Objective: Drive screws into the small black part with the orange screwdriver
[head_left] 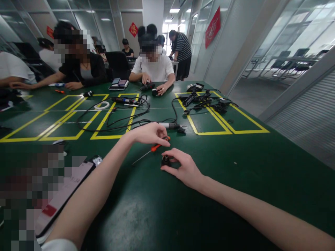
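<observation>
Right hand [185, 165] pinching a black part [165, 161], left hand [148, 133] (grip? can't tell lol) by the screwdriver [155, 148] at its 11 o'clock.

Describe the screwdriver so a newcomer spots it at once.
On the green table, find the person's left hand. Beside it lies the screwdriver, set apart from the black part in the right hand by its orange handle and thin shaft.

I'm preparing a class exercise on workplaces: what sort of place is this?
Probably an office room used for bench work: glass partitions at the side, a large green table marked with yellow tape, and an orange-handled screwdriver on it.
</observation>
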A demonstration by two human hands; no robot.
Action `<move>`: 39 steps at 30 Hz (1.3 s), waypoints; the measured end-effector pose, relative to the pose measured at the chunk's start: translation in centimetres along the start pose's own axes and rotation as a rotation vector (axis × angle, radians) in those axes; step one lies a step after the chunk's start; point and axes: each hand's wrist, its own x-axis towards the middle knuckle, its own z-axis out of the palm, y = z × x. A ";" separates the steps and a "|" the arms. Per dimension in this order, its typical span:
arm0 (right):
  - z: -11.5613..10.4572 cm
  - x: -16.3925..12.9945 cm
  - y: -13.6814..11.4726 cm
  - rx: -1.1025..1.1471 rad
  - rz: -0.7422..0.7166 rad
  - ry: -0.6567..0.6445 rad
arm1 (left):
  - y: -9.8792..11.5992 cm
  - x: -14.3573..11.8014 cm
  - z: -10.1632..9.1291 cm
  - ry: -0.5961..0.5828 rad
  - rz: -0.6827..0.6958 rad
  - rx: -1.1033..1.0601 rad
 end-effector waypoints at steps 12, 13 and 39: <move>-5.0 2.6 -4.2 0.059 0.033 0.201 | 5.0 -5.8 -3.8 0.543 0.270 -0.343; -5.7 3.4 -5.3 0.102 0.002 0.177 | 5.5 -5.8 -3.4 0.554 0.291 -0.346; -5.7 5.4 -7.5 -0.025 -0.245 -0.004 | -1.0 -1.3 0.2 -0.361 -0.194 -0.412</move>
